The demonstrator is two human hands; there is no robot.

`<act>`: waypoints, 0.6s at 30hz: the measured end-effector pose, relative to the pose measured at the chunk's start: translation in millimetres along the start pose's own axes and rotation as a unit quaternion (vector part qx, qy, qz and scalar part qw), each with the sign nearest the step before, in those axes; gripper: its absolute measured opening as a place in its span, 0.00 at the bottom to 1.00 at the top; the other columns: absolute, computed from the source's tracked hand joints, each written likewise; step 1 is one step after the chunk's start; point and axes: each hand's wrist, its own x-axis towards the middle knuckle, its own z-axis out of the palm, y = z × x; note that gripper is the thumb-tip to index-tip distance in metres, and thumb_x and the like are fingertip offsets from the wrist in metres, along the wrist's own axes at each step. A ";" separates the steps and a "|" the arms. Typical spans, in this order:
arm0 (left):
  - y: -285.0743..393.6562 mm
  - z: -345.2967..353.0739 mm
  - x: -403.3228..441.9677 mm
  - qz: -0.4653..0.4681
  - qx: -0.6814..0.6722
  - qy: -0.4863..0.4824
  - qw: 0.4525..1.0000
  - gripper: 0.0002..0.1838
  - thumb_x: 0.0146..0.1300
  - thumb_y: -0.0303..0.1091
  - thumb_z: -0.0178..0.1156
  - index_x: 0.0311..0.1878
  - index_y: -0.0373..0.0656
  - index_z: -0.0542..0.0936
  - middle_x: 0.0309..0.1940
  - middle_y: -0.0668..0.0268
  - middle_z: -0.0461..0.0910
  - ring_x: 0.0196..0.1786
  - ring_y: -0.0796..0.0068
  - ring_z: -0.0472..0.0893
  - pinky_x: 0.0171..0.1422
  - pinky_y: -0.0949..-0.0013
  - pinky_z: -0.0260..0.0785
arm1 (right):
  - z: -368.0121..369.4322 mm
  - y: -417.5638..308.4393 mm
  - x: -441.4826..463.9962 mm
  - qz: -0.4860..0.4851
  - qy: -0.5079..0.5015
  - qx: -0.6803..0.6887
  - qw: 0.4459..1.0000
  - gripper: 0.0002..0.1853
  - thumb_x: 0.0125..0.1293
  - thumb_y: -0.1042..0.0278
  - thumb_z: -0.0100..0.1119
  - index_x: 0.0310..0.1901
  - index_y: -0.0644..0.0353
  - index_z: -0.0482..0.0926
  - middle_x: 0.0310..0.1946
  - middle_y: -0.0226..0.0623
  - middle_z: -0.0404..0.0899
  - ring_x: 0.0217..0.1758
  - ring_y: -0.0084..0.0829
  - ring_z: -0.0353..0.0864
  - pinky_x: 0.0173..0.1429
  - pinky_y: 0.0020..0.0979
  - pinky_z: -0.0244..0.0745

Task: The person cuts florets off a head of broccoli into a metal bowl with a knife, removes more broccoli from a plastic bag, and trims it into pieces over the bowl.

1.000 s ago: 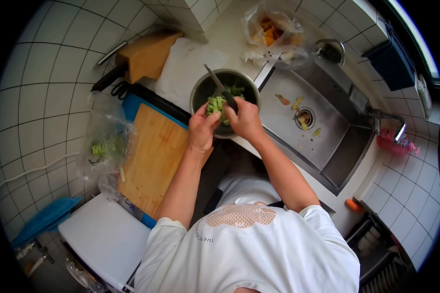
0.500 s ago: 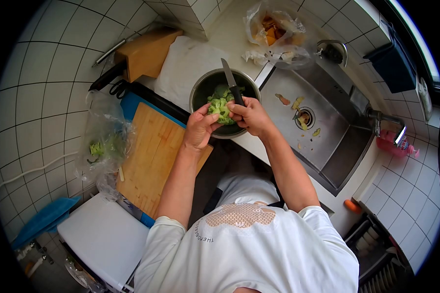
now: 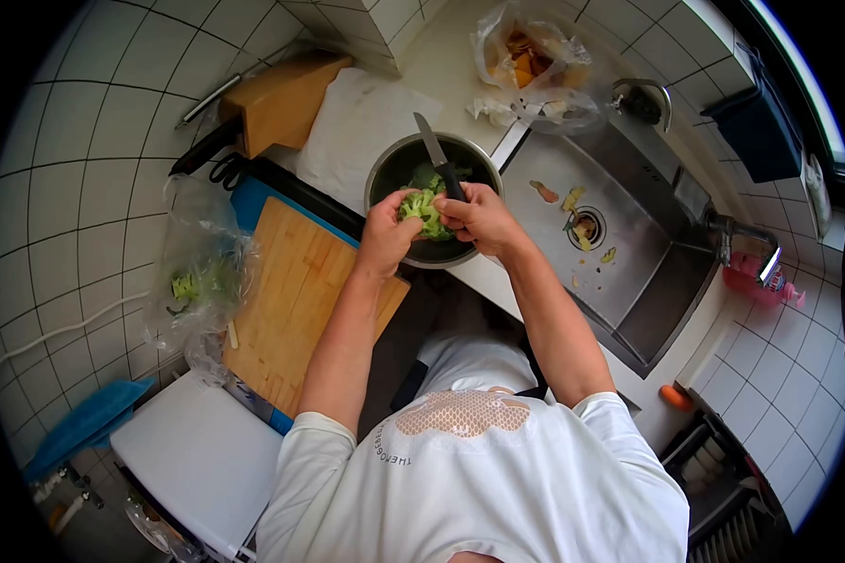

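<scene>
Over a metal pot (image 3: 377,180) I hold a green broccoli piece (image 3: 423,214) between both hands. My left hand (image 3: 390,231) is closed round its left side. My right hand (image 3: 483,221) grips the black handle of a knife (image 3: 431,143), with the blade pointing up and away to the left over the pot's far rim. The right fingertips also touch the broccoli's right side. More green lies inside the pot, partly hidden by the hands and knife.
A wooden cutting board (image 3: 286,291) lies left of the pot, beside a plastic bag (image 3: 202,272) with greens. On the right, the steel sink (image 3: 629,272) has peel scraps round its drain. Behind it sits a bag of orange peels (image 3: 526,66). A knife block (image 3: 286,98) stands back left.
The knife blade has tilted further left. My left hand has shifted slightly and closed more round the broccoli. The pot has stayed in place.
</scene>
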 end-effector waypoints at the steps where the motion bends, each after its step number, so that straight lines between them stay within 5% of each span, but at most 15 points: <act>1: 2.0 -2.1 1.2 -0.008 -0.009 -0.012 1.000 0.22 0.55 0.19 0.48 0.55 0.36 0.71 0.47 0.63 0.78 0.45 0.73 0.80 0.50 0.68 0.77 | -1.0 0.0 1.3 0.000 -0.008 0.002 1.000 0.03 0.62 0.71 0.57 0.35 0.57 0.73 0.21 0.25 0.72 0.17 0.12 0.61 0.18 0.17 0.49; 7: 14.4 -13.2 -2.8 -0.055 -0.134 -0.036 0.989 0.20 0.54 0.17 0.46 0.52 0.35 0.72 0.43 0.62 0.78 0.44 0.73 0.80 0.48 0.70 0.77 | -13.6 -5.2 1.7 -0.028 -0.031 0.102 0.994 0.03 0.63 0.72 0.57 0.33 0.57 0.72 0.20 0.23 0.69 0.17 0.11 0.59 0.18 0.17 0.48; 12: 11.8 -15.5 -3.4 -0.048 -0.131 -0.035 0.990 0.22 0.55 0.18 0.45 0.55 0.33 0.70 0.46 0.59 0.77 0.48 0.69 0.79 0.51 0.68 0.75 | -10.4 -11.7 1.0 -0.033 0.015 0.036 0.999 0.05 0.63 0.70 0.57 0.33 0.56 0.72 0.19 0.20 0.66 0.17 0.11 0.57 0.18 0.16 0.47; 15: 11.3 -13.5 -2.5 -0.033 -0.192 -0.011 0.981 0.22 0.56 0.19 0.44 0.56 0.34 0.69 0.48 0.57 0.76 0.52 0.65 0.77 0.55 0.65 0.73 | -9.8 -4.8 7.5 -0.069 0.084 -0.053 0.993 0.07 0.61 0.67 0.59 0.33 0.59 0.73 0.19 0.25 0.70 0.18 0.15 0.64 0.19 0.22 0.57; 17: 7.6 -16.4 -1.8 -0.022 -0.285 0.023 0.958 0.22 0.57 0.20 0.44 0.58 0.35 0.68 0.49 0.54 0.75 0.55 0.60 0.75 0.60 0.62 0.69 | -10.7 2.7 11.5 -0.215 0.214 -0.313 0.900 0.10 0.59 0.66 0.60 0.36 0.63 0.74 0.21 0.38 0.77 0.22 0.32 0.76 0.27 0.32 0.69; 18: 5.0 -17.9 -1.8 -0.022 -0.285 0.024 0.958 0.22 0.57 0.20 0.44 0.58 0.35 0.68 0.49 0.54 0.75 0.55 0.60 0.75 0.60 0.62 0.69 | -10.4 3.1 11.3 -0.214 0.214 -0.313 0.900 0.10 0.59 0.66 0.60 0.36 0.63 0.74 0.21 0.38 0.77 0.22 0.32 0.76 0.27 0.32 0.69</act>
